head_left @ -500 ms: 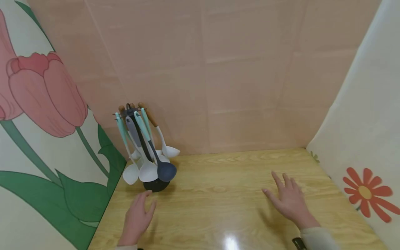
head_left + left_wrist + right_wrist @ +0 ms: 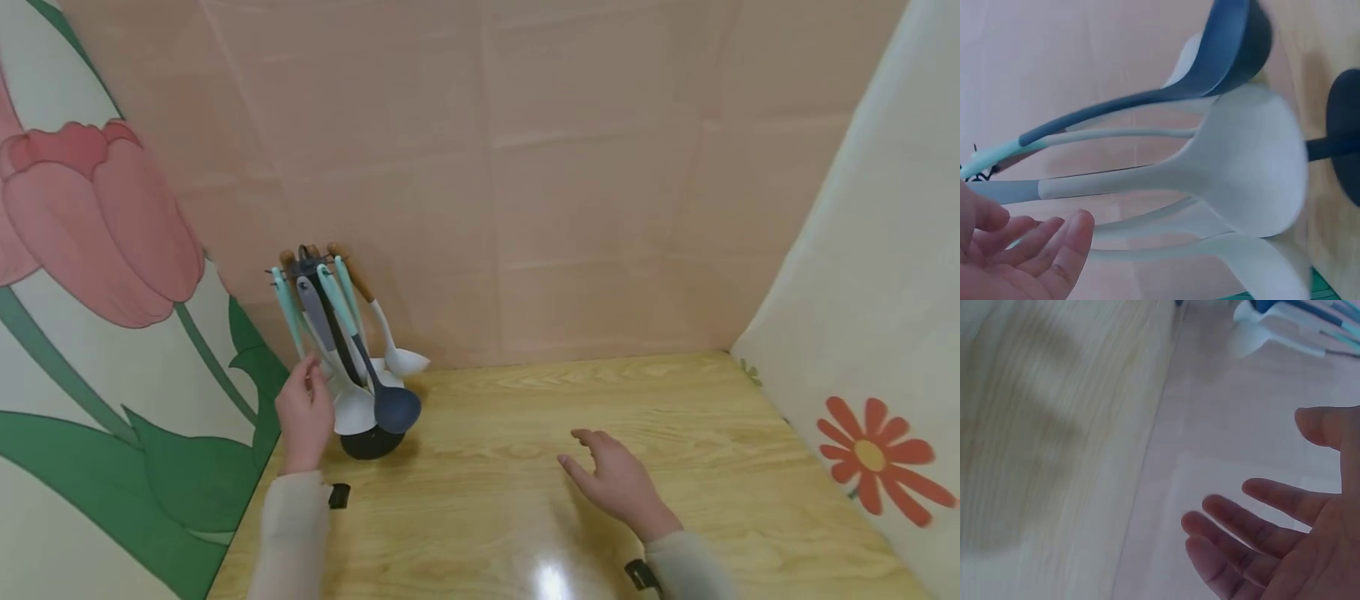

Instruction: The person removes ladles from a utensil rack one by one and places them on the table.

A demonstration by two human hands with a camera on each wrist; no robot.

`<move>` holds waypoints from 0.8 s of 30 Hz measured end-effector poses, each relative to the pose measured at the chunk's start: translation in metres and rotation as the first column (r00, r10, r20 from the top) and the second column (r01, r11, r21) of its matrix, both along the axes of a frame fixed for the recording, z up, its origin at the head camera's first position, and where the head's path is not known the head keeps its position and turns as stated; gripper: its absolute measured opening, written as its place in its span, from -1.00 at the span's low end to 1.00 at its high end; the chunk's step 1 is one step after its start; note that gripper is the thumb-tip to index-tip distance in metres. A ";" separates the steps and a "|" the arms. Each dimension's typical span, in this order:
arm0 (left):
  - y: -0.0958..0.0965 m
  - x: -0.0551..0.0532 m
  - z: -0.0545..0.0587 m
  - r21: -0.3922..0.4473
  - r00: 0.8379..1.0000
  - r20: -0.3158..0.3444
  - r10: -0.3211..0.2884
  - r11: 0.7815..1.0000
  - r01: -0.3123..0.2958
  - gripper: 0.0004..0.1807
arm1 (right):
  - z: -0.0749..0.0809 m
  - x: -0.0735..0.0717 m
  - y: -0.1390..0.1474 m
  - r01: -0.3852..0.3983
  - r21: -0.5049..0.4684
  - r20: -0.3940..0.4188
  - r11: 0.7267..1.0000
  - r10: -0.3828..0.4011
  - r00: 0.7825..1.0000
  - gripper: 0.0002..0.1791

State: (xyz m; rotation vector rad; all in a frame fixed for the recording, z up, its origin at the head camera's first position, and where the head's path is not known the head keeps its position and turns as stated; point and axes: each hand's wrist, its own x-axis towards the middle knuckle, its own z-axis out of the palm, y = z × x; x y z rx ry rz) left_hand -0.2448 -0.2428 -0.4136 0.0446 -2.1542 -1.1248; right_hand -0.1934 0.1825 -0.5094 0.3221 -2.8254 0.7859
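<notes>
Nearest us: both pale sleeves (image 2: 292, 537), each with a black wrist piece (image 2: 340, 496) beside its cuff. Right hand (image 2: 615, 483) is over the wood-grain bench (image 2: 480, 475), right of center; grip wide, thumb well apart from the fingers, holding nothing, its shadow on the wood. Left hand (image 2: 303, 417) is farther out, raised at the near left side of the utensil stand. Left grip: fingers part bent, gap to the thumb looks narrow; we can't tell whether it's closed on a handle or just beside one. Nearest handle to it in the head view is the leftmost turquoise handle (image 2: 285, 300), which runs down behind the fingers. Utensil stand (image 2: 372, 445) is upright on its round black base, back left of the bench, utensils hanging all around it. Front side: grey-handled white spoon (image 2: 352, 412), just right of the left hand, and next to it a dark-blue ladle (image 2: 397, 410) with turquoise handle. Back right of the stand: wooden-handled white ladle (image 2: 407, 362), tilted outward. Beyond: creased pinkish sheet (image 2: 600, 183) as backdrop, tulip-print panel (image 2: 135, 225) at left, white panel (image 2: 855, 275) with red flower at right.
</notes>
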 end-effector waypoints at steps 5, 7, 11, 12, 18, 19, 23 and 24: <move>-0.006 -0.017 0.014 -0.015 1.000 -0.004 -0.017 1.000 0.017 -0.60 | 0.007 -0.004 -0.028 -0.047 -0.020 0.026 0.999 0.047 0.999 -0.47; -0.008 -0.021 0.016 -0.009 1.000 0.014 -0.025 1.000 0.026 -0.59 | 0.010 -0.005 -0.037 -0.066 -0.026 0.021 0.997 0.067 0.998 -0.48; -0.013 -0.027 0.016 0.033 0.997 0.067 -0.046 0.999 0.043 -0.58 | 0.017 -0.008 -0.055 -0.106 -0.036 0.021 0.994 0.107 0.994 -0.52; -0.014 -0.028 0.015 0.043 0.995 0.081 -0.052 0.998 0.048 -0.58 | 0.019 -0.009 -0.060 -0.117 -0.037 0.023 0.992 0.117 0.993 -0.53; -0.015 -0.033 0.012 0.055 0.986 0.149 -0.074 0.996 0.066 -0.57 | 0.038 -0.012 -0.087 -0.197 -0.038 0.011 0.980 0.198 0.980 -0.56; -0.015 -0.034 0.012 0.052 0.985 0.157 -0.076 0.996 0.069 -0.57 | 0.042 -0.013 -0.092 -0.212 -0.035 0.001 0.977 0.212 0.977 -0.57; -0.015 -0.038 0.010 0.035 0.980 0.183 -0.084 0.996 0.079 -0.54 | 0.055 -0.017 -0.111 -0.260 -0.003 -0.023 0.966 0.259 0.965 -0.59; -0.015 -0.040 0.009 0.031 0.979 0.186 -0.088 0.996 0.083 -0.54 | 0.058 -0.018 -0.116 -0.271 0.006 -0.025 0.962 0.272 0.962 -0.59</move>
